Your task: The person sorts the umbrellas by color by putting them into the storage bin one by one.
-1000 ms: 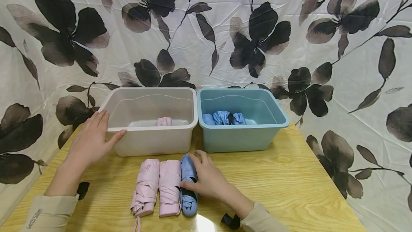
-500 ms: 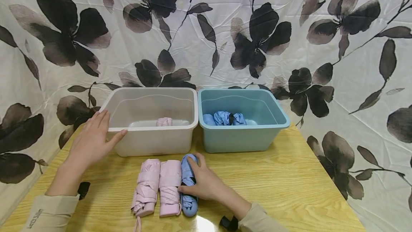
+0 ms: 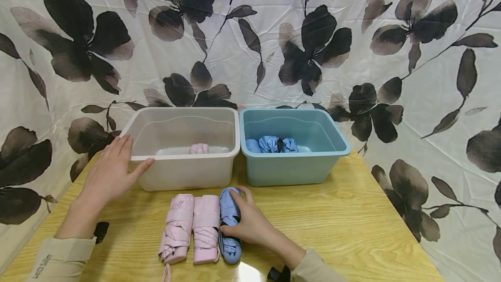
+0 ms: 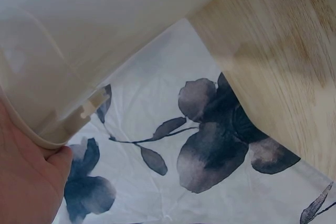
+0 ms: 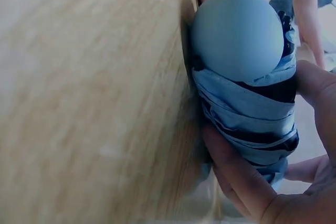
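Note:
My right hand (image 3: 252, 223) grips a folded blue umbrella (image 3: 232, 252) that lies lengthwise on the table. In the right wrist view its rounded handle end (image 5: 236, 35) faces the camera, with thumb and fingers on opposite sides of the dark-banded wrapped cloth. Left of it, two folded pink umbrellas (image 3: 206, 229) lie side by side, one with a wrist loop trailing toward the front. My left hand (image 3: 109, 171) rests with fairly straight fingers on the left front rim of a beige bin (image 3: 188, 173). In the left wrist view its thumb touches the bin's edge.
A blue bin (image 3: 289, 171) stands right beside the beige one and has rolled blue umbrellas (image 3: 270, 143) inside. One pink bundle (image 3: 198, 148) shows within the beige bin. A floral cloth (image 3: 250, 82) hangs behind the wooden table (image 3: 332, 229).
The right hand has shifted slightly on the blue umbrella, and the umbrella's near end has moved a touch to the right. The left hand keeps its place on the bin.

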`<state>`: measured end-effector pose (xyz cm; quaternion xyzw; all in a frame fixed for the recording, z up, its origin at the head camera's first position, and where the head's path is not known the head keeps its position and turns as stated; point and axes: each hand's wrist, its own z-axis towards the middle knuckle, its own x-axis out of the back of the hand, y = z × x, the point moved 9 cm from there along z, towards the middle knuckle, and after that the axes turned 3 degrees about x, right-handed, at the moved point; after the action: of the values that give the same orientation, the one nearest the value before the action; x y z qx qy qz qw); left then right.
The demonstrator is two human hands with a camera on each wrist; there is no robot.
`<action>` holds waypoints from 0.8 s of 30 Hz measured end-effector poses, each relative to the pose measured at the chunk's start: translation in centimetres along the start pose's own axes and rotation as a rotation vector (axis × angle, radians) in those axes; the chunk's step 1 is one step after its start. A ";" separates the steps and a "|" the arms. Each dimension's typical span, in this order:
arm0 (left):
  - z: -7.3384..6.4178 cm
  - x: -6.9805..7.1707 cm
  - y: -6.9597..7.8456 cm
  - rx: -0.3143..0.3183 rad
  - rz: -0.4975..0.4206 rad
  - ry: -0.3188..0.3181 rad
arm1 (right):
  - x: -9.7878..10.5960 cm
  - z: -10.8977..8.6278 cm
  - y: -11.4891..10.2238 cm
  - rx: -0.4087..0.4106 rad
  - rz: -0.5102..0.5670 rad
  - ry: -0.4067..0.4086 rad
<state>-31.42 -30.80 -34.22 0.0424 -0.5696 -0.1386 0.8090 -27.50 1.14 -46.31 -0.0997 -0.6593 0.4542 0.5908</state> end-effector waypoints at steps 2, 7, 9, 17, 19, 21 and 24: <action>0.0 0.0 0.0 0.002 -0.002 0.000 | 0.1 -0.1 0.0 0.009 0.014 0.013; -0.1 0.0 0.0 0.009 -0.007 -0.007 | 0.6 -0.5 -0.5 0.048 0.054 0.057; -0.1 0.0 0.0 0.011 -0.009 -0.010 | 0.9 -0.7 -0.7 0.073 0.080 0.081; -0.1 0.0 0.1 0.009 -0.007 -0.011 | 2.3 -1.5 -1.6 0.152 0.160 0.178; -0.1 0.0 0.0 0.009 -0.005 -0.012 | 2.7 -1.8 -1.9 0.187 0.189 0.203; -0.1 0.0 0.0 0.009 -0.005 -0.012 | 3.1 -2.0 -2.2 0.226 0.224 0.221; 0.0 0.0 0.0 0.009 -0.006 -0.009 | 3.7 -2.4 -2.8 0.277 0.300 0.228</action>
<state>-31.37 -30.80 -34.23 0.0471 -0.5739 -0.1389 0.8057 -25.36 3.14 -42.05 -0.1655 -0.4974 0.6088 0.5954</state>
